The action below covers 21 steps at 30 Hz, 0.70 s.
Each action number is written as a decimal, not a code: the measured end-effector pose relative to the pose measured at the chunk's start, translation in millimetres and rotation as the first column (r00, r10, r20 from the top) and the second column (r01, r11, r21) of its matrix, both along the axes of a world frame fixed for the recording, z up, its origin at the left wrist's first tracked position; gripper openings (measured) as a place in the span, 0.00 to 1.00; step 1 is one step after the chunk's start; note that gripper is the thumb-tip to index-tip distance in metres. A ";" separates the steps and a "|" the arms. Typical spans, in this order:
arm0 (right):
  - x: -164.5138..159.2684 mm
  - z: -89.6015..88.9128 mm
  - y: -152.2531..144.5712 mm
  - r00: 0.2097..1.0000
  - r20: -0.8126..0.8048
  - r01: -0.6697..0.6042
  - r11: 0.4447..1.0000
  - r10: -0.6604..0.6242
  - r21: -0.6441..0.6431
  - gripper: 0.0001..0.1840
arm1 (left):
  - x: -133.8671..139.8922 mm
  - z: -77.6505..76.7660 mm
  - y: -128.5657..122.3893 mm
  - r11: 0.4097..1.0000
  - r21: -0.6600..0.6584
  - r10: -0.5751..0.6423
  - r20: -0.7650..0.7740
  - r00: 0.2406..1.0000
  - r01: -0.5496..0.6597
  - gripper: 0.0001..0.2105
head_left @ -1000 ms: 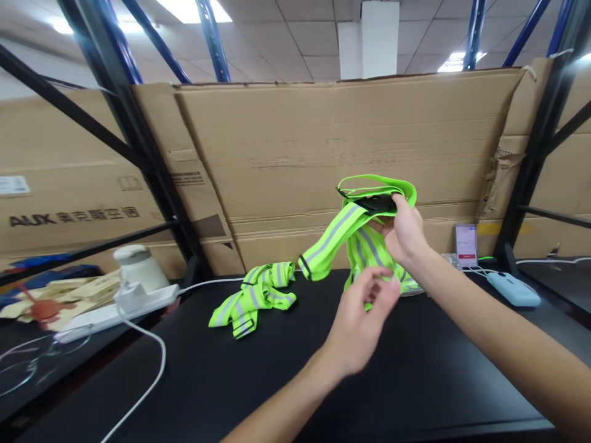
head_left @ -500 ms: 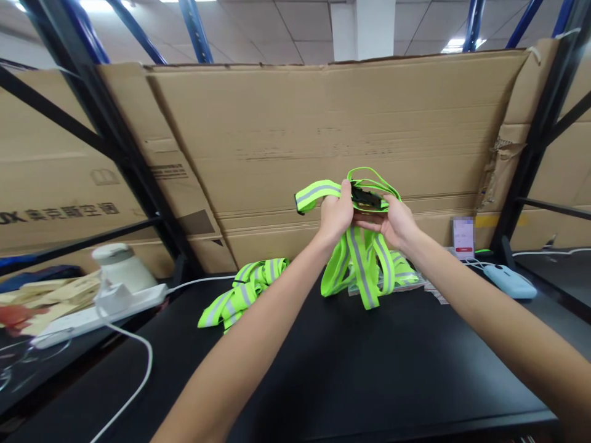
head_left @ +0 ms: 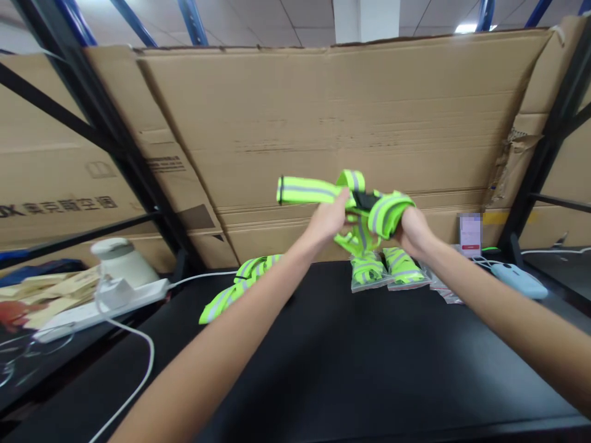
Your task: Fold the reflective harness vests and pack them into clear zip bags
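Note:
Both hands hold a neon-yellow reflective strap harness (head_left: pixel 307 191) with grey stripes, raised above the black tabletop (head_left: pixel 323 344). My left hand (head_left: pixel 330 216) is closed on it near a black buckle (head_left: pixel 366 200); a flat strap end sticks out to the left. My right hand (head_left: pixel 412 231) grips the folded bands at the right, its fingertips partly hidden behind them. Another bundle of reflective straps (head_left: pixel 231 298) lies on the table beyond my left forearm. Behind and below the hands lie two clear bags (head_left: pixel 404 271) with folded neon straps inside.
A cardboard sheet (head_left: pixel 277 123) stands along the back between black rack posts. At the left are a white power strip (head_left: pixel 101 311) with a cable and a pale jar (head_left: pixel 122 264). A phone (head_left: pixel 470 234) and a light-blue power bank (head_left: pixel 519 282) sit at the right.
The long loops that hung down are now gathered up, and the bands are folded over at my right hand. The left strap end reaches farther left, and the bags behind show more.

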State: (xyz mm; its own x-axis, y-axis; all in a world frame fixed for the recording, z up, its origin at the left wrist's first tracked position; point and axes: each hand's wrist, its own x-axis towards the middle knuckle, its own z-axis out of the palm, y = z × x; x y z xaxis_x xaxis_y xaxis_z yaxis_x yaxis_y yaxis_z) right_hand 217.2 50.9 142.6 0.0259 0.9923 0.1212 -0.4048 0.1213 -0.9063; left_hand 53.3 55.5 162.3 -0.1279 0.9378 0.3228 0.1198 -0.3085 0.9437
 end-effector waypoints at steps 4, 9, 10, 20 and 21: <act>12.5 -83.9 -61.5 0.981 0.087 -0.154 0.966 0.175 -0.205 0.10 | -24.9 -88.8 -65.2 0.885 -0.462 -0.249 -0.369 0.895 0.055 0.35; 31.8 -143.7 -103.2 0.963 0.108 -0.195 0.918 0.246 -0.346 0.13 | -45.2 -143.0 -129.7 0.790 -0.613 -0.378 -0.498 0.780 -0.008 0.34; 35.5 -147.0 -107.2 0.954 0.100 -0.230 0.902 0.284 -0.365 0.14 | -46.5 -143.8 -137.9 0.774 -0.633 -0.394 -0.502 0.770 -0.016 0.34; 52.4 -161.7 -149.4 0.950 -0.025 -0.303 0.903 0.310 -0.303 0.25 | -49.8 -148.8 -182.3 0.818 -0.562 -0.286 -0.585 0.759 -0.125 0.31; 50.7 -164.3 -152.9 0.980 -0.042 -0.197 0.939 0.193 -0.283 0.25 | -49.6 -152.5 -184.7 0.840 -0.529 -0.263 -0.595 0.760 -0.123 0.31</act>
State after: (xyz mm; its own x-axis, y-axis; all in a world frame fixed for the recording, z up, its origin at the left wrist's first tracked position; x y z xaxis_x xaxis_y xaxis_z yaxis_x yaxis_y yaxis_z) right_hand 267.9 -101.9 -21.7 -0.1719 0.9711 -0.1659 -0.4070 -0.2234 -0.8857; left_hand 3.7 -129.2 9.8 -0.0070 0.9745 -0.2245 0.7314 0.1581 0.6634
